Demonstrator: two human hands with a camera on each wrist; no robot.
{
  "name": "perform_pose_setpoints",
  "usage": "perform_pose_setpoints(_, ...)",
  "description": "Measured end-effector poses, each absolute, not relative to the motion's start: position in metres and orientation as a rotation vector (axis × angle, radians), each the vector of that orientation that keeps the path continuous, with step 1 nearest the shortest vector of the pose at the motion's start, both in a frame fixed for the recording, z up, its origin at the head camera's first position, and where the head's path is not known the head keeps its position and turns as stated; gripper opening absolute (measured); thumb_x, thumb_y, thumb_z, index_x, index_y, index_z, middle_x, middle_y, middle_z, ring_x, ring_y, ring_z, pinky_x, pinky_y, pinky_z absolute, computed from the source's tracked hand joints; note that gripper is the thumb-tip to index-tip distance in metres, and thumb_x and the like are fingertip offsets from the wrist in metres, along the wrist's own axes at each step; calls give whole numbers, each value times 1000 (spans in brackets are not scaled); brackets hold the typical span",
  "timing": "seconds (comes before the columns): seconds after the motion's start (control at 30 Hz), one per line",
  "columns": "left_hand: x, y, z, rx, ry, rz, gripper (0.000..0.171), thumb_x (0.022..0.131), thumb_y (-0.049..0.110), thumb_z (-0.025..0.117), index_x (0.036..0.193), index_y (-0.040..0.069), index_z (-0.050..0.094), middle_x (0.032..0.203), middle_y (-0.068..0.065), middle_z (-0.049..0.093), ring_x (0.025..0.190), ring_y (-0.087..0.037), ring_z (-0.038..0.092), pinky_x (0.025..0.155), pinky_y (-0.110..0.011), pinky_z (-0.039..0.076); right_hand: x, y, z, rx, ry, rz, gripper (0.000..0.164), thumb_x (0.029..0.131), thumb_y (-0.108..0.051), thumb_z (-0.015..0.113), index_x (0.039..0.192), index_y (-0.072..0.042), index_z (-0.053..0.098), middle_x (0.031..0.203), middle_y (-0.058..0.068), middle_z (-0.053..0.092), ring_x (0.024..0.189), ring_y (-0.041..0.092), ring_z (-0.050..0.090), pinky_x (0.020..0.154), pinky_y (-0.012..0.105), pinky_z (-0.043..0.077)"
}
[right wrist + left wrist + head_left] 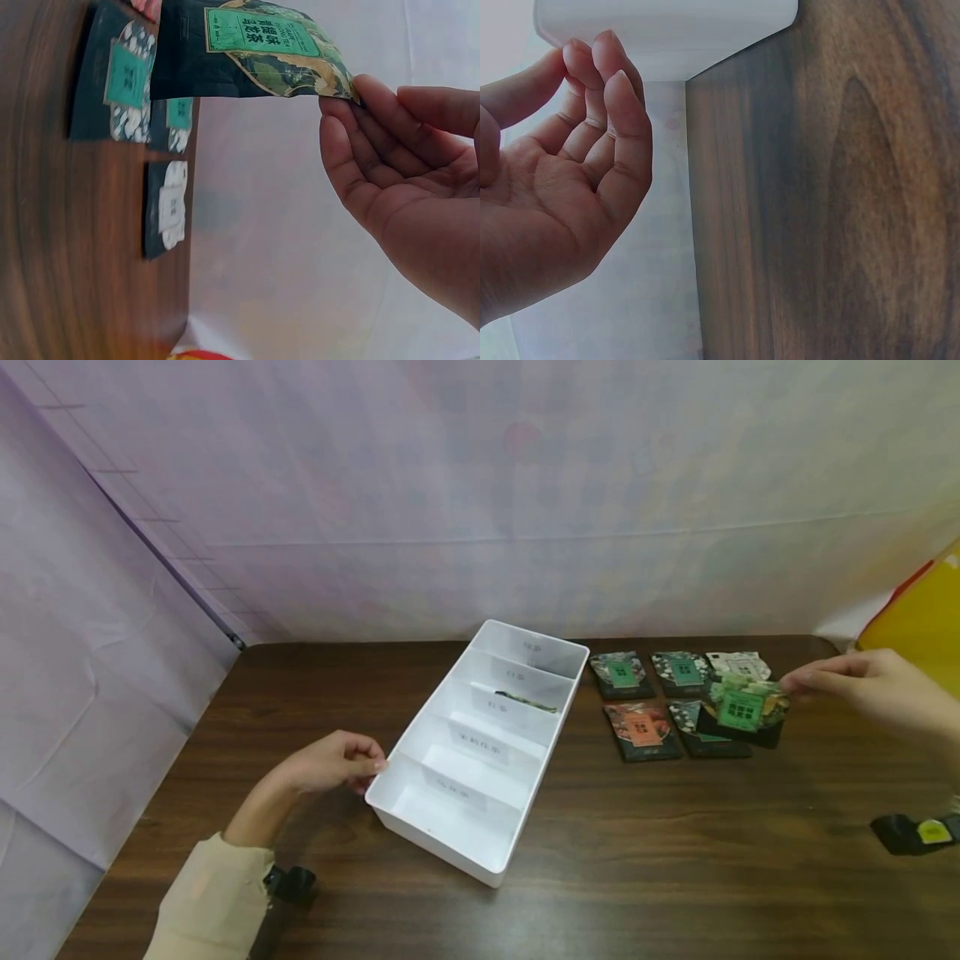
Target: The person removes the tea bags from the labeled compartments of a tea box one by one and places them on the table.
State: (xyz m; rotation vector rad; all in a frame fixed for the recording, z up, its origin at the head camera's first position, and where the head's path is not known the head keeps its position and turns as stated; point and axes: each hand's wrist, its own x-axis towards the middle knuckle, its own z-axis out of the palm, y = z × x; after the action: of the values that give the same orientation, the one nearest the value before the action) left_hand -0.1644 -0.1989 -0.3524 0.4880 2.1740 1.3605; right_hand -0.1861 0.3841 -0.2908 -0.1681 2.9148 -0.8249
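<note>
In the head view, a cream sleeve (213, 893) is nearest, at the lower left, with a black strap (291, 883) at its cuff. From it reaches the left hand (330, 766), pinching the rim of the white tray (442, 827) beside its near left corner. The tray sits slanted on the brown worktop (675, 860), split by dividers into five labelled compartments; a thin dark pouch (525, 702) stands edge-up in the second from the back. To the right, the right hand (881, 693) pinches the green packet (742, 714) by its edge, above a flat group: a white packet (738, 666), an orange packet (642, 732) and three teal packets (678, 672). Pale cloth (450, 485) hangs behind.

In the left wrist view, the left hand's thumb and fingertips draw together at the tray's rim, the fingers curved.

In the right wrist view, the right hand's thumb and fingers hold one corner of the green packet, its printed face showing. Beyond it, other packets lie on the worktop.
</note>
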Motion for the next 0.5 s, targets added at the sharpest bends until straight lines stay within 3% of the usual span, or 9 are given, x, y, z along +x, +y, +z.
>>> perform_pose_setpoints(0.03,-164,-199,-352,487,2175,1359,14,90,-1,51,89,-15,53,69,-3,53,62,-15,52,58,-29,47,-186,387,-292,-166,2915,-820,44,99,-28,36,111,8,60,98,16,66,75,-9,55,71,28,48)
perform_pose_setpoints(0.13,-164,-198,-352,481,2177,1356,15,90,-1,51,89,-15,53,70,-3,53,63,-15,53,58,-30,48,-185,394,-296,-123,2902,-824,48,99,-31,36,112,8,59,99,18,65,73,-10,54,74,31,47)
perform_pose_setpoints(0.2,-164,-198,-351,481,2179,1352,15,90,-1,51,89,-15,53,70,-3,53,63,-15,53,58,-30,48,-184,399,-299,-81,2887,-825,52,99,-36,34,114,8,57,102,20,64,71,-11,52,78,46,42)
perform_pose_setpoints(0.3,-164,-198,-351,486,2182,1347,15,91,0,51,89,-15,53,70,-3,53,63,-15,52,58,-30,47,-182,405,-303,-11,2875,-837,62,96,-46,33,116,8,56,105,23,61,69,-13,50,79,54,36)
perform_pose_setpoints(0.43,-164,-198,-351,485,2189,1339,15,91,0,51,89,-15,53,70,-3,54,63,-15,53,58,-30,47,-182,413,-308,21,2880,-862,62,97,-44,33,113,10,57,99,19,65,68,-8,52,79,52,36)
perform_pose_setpoints(0.5,-164,-198,-351,483,2194,1334,15,91,1,51,89,-15,53,70,-3,54,63,-15,53,58,-30,48,-182,417,-310,13,2888,-876,57,98,-39,35,110,11,58,91,12,67,68,-5,54,78,42,40)
